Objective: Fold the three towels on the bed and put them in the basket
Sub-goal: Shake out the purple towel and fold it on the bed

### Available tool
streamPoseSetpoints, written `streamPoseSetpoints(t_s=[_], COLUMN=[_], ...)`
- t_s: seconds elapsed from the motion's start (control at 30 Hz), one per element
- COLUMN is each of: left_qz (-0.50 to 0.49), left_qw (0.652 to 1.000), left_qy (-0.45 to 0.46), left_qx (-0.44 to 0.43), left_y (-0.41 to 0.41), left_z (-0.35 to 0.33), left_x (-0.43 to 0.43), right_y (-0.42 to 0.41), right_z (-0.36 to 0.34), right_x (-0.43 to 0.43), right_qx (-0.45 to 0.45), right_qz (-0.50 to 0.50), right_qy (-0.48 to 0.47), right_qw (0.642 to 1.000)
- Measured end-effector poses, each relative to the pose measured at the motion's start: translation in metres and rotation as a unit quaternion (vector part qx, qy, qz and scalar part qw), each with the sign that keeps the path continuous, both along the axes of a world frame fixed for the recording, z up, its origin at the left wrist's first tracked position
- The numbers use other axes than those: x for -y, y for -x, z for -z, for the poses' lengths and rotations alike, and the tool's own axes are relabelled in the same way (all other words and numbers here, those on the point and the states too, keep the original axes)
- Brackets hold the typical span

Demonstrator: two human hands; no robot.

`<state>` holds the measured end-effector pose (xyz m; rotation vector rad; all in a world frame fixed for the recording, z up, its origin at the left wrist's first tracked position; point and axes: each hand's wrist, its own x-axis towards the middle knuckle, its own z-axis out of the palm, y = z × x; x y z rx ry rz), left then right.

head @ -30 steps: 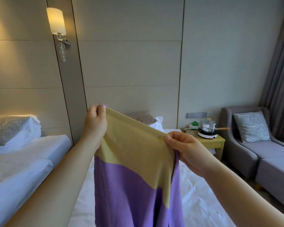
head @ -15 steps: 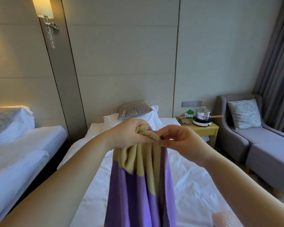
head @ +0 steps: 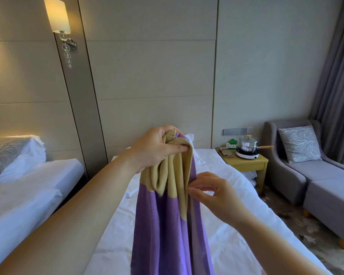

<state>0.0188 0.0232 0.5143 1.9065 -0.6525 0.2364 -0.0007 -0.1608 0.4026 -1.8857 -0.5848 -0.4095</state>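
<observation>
A purple towel point(head: 167, 225) with a yellow-olive band at its top hangs in front of me over the white bed point(head: 226, 195). My left hand point(head: 157, 149) grips the top of the towel, both upper corners bunched together in its fist. Lower and to the right, my right hand point(head: 213, 193) pinches the towel's right edge between thumb and fingertips, just below the yellow band. The towel's lower end runs out of the frame. No basket and no other whole towel show; a small pink scrap point(head: 263, 272) peeks in at the bottom edge.
A second white bed point(head: 28, 185) stands at the left across a narrow gap. Right of my bed is a yellow nightstand point(head: 246, 165) with a steel pot point(head: 247, 144) on a hotplate. A grey armchair point(head: 316, 175) and curtain fill the right side.
My hands brought the two top corners together, and now my left hand alone holds them. My right hand has let go of the top and dropped to the towel's right edge.
</observation>
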Motion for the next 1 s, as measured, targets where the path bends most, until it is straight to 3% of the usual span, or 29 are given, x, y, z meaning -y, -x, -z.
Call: streamPoseSetpoints(t_s=[0.2, 0.4, 0.5, 0.6, 0.63, 0.73, 0.8, 0.87, 0.93, 1.0], left_qz=[-0.011, -0.060, -0.170, -0.269, -0.280, -0.301, -0.241, -0.089, 0.037, 0.075], left_qw=[0.998, 0.993, 0.978, 0.957, 0.954, 0.952, 0.968, 0.991, 0.986, 0.976], left_qy=[0.047, 0.088, 0.095, 0.066, 0.058, -0.022, -0.070, -0.070, -0.088, -0.128], left_qx=[0.030, 0.046, 0.069, 0.089, 0.086, 0.052, 0.005, -0.078, -0.139, -0.156], left_y=[-0.001, -0.008, -0.017, -0.026, -0.028, -0.027, -0.021, -0.012, -0.005, -0.005], left_z=[-0.007, -0.004, -0.002, 0.003, 0.005, 0.018, 0.027, 0.033, 0.039, 0.045], left_x=[0.002, -0.009, -0.025, -0.045, -0.047, -0.043, -0.036, -0.027, -0.015, -0.005], right_y=[-0.011, -0.019, -0.021, -0.020, -0.020, -0.020, -0.020, -0.018, -0.016, -0.014], right_z=[0.014, 0.011, -0.003, -0.037, -0.047, -0.058, -0.058, -0.056, -0.054, -0.052], right_x=[-0.011, -0.008, 0.003, 0.012, 0.013, 0.006, 0.001, -0.001, -0.002, 0.000], right_qx=[-0.018, -0.097, -0.132, -0.151, -0.141, -0.059, -0.047, -0.067, -0.086, -0.087], right_qz=[0.064, 0.037, 0.016, -0.076, -0.078, 0.009, -0.003, -0.056, -0.096, -0.114], right_qy=[0.020, -0.012, -0.105, -0.268, -0.271, -0.090, -0.013, 0.022, 0.035, 0.033], right_qw=[0.998, 0.995, 0.985, 0.949, 0.949, 0.994, 0.999, 0.996, 0.991, 0.989])
